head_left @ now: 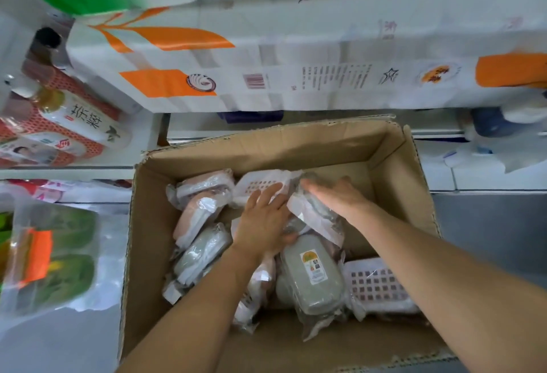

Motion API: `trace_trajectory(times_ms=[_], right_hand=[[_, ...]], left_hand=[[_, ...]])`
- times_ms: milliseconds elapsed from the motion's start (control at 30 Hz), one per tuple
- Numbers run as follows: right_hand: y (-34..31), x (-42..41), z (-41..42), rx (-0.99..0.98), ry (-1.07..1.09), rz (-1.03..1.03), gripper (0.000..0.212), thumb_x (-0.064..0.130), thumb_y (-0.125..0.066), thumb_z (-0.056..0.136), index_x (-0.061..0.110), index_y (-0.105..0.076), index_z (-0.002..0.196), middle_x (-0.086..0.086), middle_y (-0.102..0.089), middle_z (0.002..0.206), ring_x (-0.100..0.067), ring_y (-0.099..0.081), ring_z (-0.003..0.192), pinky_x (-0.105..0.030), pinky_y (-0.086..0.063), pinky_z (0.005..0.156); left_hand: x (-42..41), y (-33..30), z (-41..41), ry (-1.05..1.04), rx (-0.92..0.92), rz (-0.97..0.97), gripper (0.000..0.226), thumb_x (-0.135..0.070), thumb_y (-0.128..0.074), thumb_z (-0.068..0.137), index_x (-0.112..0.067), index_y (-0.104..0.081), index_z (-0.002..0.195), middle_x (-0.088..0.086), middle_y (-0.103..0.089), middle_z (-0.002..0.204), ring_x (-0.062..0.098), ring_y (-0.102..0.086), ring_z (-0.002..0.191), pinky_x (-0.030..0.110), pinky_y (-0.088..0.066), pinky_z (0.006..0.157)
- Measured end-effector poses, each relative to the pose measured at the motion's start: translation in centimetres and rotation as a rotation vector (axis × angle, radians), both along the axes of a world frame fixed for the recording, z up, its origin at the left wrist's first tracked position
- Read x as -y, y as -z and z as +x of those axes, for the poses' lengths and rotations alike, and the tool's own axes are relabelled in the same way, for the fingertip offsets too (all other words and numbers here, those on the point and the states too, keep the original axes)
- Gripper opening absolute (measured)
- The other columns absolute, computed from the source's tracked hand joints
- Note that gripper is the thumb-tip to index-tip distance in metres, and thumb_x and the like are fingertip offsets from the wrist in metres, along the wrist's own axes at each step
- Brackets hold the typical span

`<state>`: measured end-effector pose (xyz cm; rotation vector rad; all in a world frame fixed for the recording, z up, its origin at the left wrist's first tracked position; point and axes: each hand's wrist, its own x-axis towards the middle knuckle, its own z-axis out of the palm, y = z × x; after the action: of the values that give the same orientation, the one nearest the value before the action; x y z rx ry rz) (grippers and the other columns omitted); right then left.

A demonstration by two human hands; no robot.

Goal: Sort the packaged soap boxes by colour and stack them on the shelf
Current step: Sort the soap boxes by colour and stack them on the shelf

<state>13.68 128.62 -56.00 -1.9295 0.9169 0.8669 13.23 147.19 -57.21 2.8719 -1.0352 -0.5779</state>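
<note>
An open cardboard box (pixel 296 147) in front of me holds several soap boxes wrapped in clear plastic. A grey-green soap box (pixel 310 281) with a label lies in the middle. Pink soap boxes (pixel 196 209) and another grey one (pixel 201 252) lie at the left. White grid-patterned soap boxes sit at the back (pixel 257 186) and at the right (pixel 376 286). My left hand (pixel 263 221) lies flat on the pile, thumb against the labelled grey box. My right hand (pixel 334 195) rests on a wrapped grey soap box (pixel 313 212), fingers stretched over it.
Large packs of paper rolls (pixel 266 61) with orange print fill the shelf behind the box. Bottles (pixel 59 118) lie at the left on a shelf. A bagged green item (pixel 59 254) lies at the left of the box. Grey floor shows at the right.
</note>
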Motion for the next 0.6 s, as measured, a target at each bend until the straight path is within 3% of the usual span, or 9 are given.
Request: trace_trajectory(times_ms=[67, 133, 200, 233, 300, 367, 433, 600], right_hand=[[0.6, -0.5, 0.5, -0.062, -0.012, 0.013, 0.092, 0.066, -0.064, 0.077, 0.01, -0.032, 0.143, -0.015, -0.053, 0.118, -0.03, -0.057, 0.099, -0.036, -0.047, 0.077], [0.8, -0.1, 0.4, -0.091, 0.019, 0.032, 0.08, 0.055, -0.07, 0.072, 0.011, -0.04, 0.132, -0.012, -0.055, 0.104, -0.027, -0.057, 0.085, -0.035, -0.048, 0.072], [0.8, 0.8, 0.2, -0.049, -0.002, 0.007, 0.075, 0.049, -0.072, 0.068, 0.013, -0.041, 0.126, -0.01, -0.057, 0.101, -0.026, -0.059, 0.085, -0.034, -0.049, 0.069], [0.8, 1.4, 0.1, 0.003, -0.084, -0.047, 0.076, 0.049, -0.072, 0.066, 0.017, -0.04, 0.127, -0.009, -0.057, 0.111, -0.027, -0.059, 0.096, -0.036, -0.05, 0.077], [0.9, 2.6, 0.0, 0.135, -0.389, -0.301, 0.087, 0.045, -0.076, 0.066, 0.023, -0.033, 0.138, -0.007, -0.046, 0.134, -0.03, -0.044, 0.124, -0.044, -0.042, 0.1], [1.3, 3.3, 0.1, 0.305, -0.681, -0.506, 0.095, 0.031, -0.079, 0.071, 0.022, -0.021, 0.146, -0.005, -0.038, 0.142, -0.028, -0.034, 0.133, -0.044, -0.03, 0.109], [2.4, 3.4, 0.3, 0.38, -0.852, -0.578, 0.098, 0.018, -0.079, 0.073, 0.021, -0.016, 0.149, -0.003, -0.036, 0.145, -0.025, -0.032, 0.136, -0.043, -0.025, 0.115], [4.0, 2.8, 0.4, 0.324, -0.809, -0.536, 0.09, 0.008, -0.075, 0.077, 0.016, -0.022, 0.149, -0.009, -0.03, 0.147, -0.029, -0.028, 0.137, -0.042, -0.031, 0.112]], left_hand=[[-0.9, 0.4, 0.1, -0.007, -0.015, -0.164, 0.058, -0.037, -0.069, 0.082, -0.018, -0.053, 0.135, 0.002, -0.048, 0.143, 0.024, -0.032, 0.138, 0.051, -0.035, 0.111], [-1.9, 0.9, 0.4, -0.07, 0.064, -0.267, 0.048, -0.025, -0.077, 0.074, -0.018, -0.061, 0.119, 0.007, -0.052, 0.134, 0.025, -0.04, 0.127, 0.046, -0.051, 0.097], [-2.6, 0.9, 1.0, -0.18, 0.08, -0.242, 0.05, -0.023, -0.076, 0.077, -0.021, -0.057, 0.123, 0.008, -0.047, 0.139, 0.027, -0.041, 0.128, 0.042, -0.05, 0.095], [-2.8, 0.9, 1.4, -0.216, 0.053, -0.206, 0.055, -0.026, -0.073, 0.08, -0.024, -0.051, 0.13, 0.007, -0.042, 0.143, 0.028, -0.041, 0.129, 0.042, -0.047, 0.098], [-3.2, 1.4, 2.1, -0.214, -0.017, -0.118, 0.064, -0.031, -0.069, 0.086, -0.03, -0.038, 0.142, 0.002, -0.042, 0.142, 0.026, -0.045, 0.127, 0.041, -0.04, 0.104], [-3.1, 1.7, 2.6, -0.185, -0.004, -0.061, 0.061, -0.034, -0.063, 0.091, -0.032, -0.032, 0.144, -0.001, -0.047, 0.135, 0.024, -0.05, 0.122, 0.038, -0.036, 0.105], [-2.8, 1.8, 3.0, -0.252, 0.013, -0.099, 0.051, -0.036, -0.058, 0.096, -0.03, -0.035, 0.141, -0.001, -0.052, 0.129, 0.023, -0.054, 0.117, 0.036, -0.037, 0.103], [-3.3, 2.1, 3.4, -0.346, -0.005, -0.199, 0.029, -0.036, -0.058, 0.096, -0.018, -0.057, 0.12, 0.002, -0.058, 0.115, 0.023, -0.059, 0.103, 0.038, -0.046, 0.089]])
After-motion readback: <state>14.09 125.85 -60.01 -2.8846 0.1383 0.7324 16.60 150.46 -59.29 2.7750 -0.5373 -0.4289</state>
